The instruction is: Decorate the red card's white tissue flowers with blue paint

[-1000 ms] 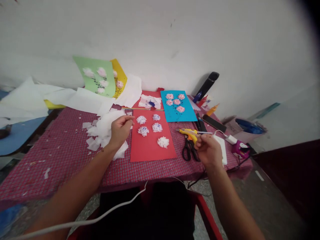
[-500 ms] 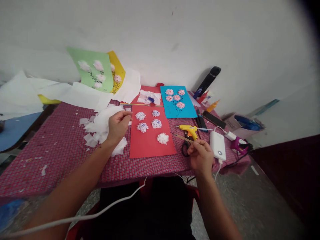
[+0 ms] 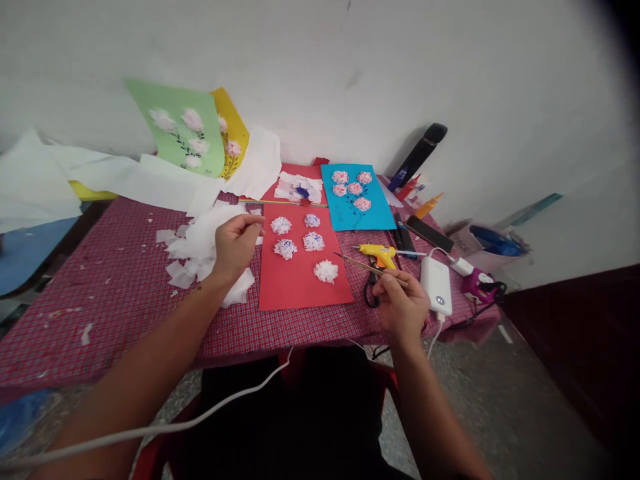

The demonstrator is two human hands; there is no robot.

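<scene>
My right hand [image 3: 403, 303] grips a thin paintbrush [image 3: 363, 263], its tip over the right edge of a red sheet of paper [image 3: 300, 287]. On that sheet sit several crumpled tissue flowers speckled with purple-blue, and one plain white tissue flower [image 3: 326, 271] lies nearest the brush tip. My left hand [image 3: 236, 245] hovers at the sheet's left edge, over white tissue pieces [image 3: 200, 233]; its fingers are curled together, and whatever they may hold is hidden. Behind the red sheet lies a tissue with a dark blue paint blot [image 3: 301, 191].
A blue card with pinkish flowers [image 3: 357, 217] lies at the back right. Near my right hand are a yellow glue gun [image 3: 379, 253], scissors [image 3: 370, 291] and a white power bank [image 3: 437, 283]. Green [image 3: 205, 110] and yellow flower cards lean on the wall. A white cable [image 3: 235, 401] crosses my lap.
My right hand has tilted the paintbrush, bringing its tip slightly left and up toward the white flower. My left hand stays nearly in place. The view has shifted slightly.
</scene>
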